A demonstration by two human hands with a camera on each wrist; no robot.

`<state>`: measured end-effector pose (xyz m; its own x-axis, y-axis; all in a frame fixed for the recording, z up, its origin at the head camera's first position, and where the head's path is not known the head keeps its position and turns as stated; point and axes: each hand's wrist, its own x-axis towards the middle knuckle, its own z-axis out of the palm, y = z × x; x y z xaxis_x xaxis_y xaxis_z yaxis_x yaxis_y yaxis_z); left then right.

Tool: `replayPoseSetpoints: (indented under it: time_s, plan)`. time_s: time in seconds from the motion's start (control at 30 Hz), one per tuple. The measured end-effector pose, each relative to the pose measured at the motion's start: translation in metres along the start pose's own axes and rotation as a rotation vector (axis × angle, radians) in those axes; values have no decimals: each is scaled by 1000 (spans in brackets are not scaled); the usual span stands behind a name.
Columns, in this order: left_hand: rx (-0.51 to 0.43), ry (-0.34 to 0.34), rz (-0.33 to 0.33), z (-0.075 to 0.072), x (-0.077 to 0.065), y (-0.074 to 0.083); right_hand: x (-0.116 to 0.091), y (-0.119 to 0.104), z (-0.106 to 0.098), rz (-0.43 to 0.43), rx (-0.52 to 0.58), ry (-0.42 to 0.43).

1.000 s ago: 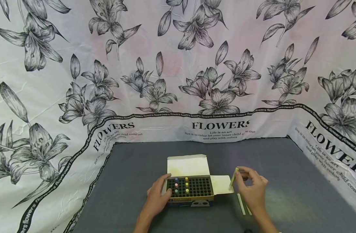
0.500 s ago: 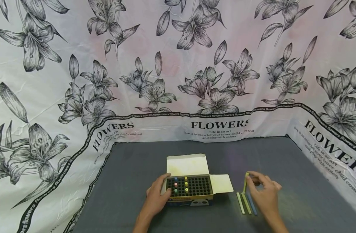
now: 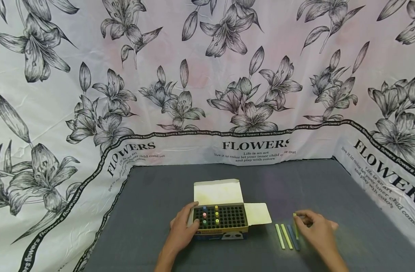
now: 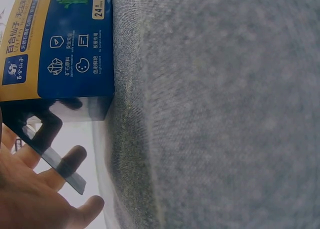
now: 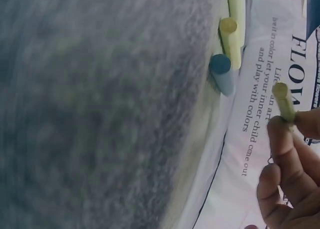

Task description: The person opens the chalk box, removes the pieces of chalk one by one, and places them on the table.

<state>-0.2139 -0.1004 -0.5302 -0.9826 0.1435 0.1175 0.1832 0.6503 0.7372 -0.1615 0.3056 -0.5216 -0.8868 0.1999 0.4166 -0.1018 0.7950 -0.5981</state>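
Observation:
In the head view, my left hand (image 3: pixel 181 236) holds the left end of an open chalk box (image 3: pixel 224 231), thumb at the front and fingers toward the back. Inside, a black holder full of round holes (image 3: pixel 232 217) carries a column of blue, pink and green chalk (image 3: pixel 204 215) and another of yellow chalk (image 3: pixel 216 214). My right hand (image 3: pixel 319 232) pinches a yellow-green chalk stick (image 5: pixel 284 103) by its upper end, low over the table. Just left of it lie a pale yellow stick (image 3: pixel 280 237), a yellow stick (image 3: pixel 286 237) and a blue stick (image 3: pixel 293 238), side by side.
The box's white lid (image 3: pixel 218 192) stands up at the back, and a side flap (image 3: pixel 258 214) sticks out to the right. Behind the grey table (image 3: pixel 159 189) hangs a white cloth (image 3: pixel 187 151) printed with lilies and lettering.
My right hand has carried the yellow-green chalk stick from beside the box's flap rightward and down, to the right of the lying sticks. The left hand and box have stayed put.

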Motion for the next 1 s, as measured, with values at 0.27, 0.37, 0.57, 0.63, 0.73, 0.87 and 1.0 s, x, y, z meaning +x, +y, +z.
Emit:
replayPoseSetpoints:
  time_s: [0.27,0.37,0.57,0.63,0.73,0.87,1.0]
  plan:
    - [-14,-12,-17,0,0,-1,2,8,-5,124,-143,-278]
    - [-13,-14,-22,1,-1,-2,3,11,-6,154,-195,-357]
    - [-37,-17,-18,1,-3,-3,3,12,-3,143,-269,-383]
    - [-39,-14,-16,1,-2,-3,3,12,-2,141,-282,-390]
    - [-40,-12,-22,1,-2,-2,4,12,-1,138,-308,-402]
    - [-33,-7,-31,1,-1,-1,5,11,-1,141,-335,-431]
    - [-18,-2,-26,1,0,-1,7,10,-1,149,-340,-455]
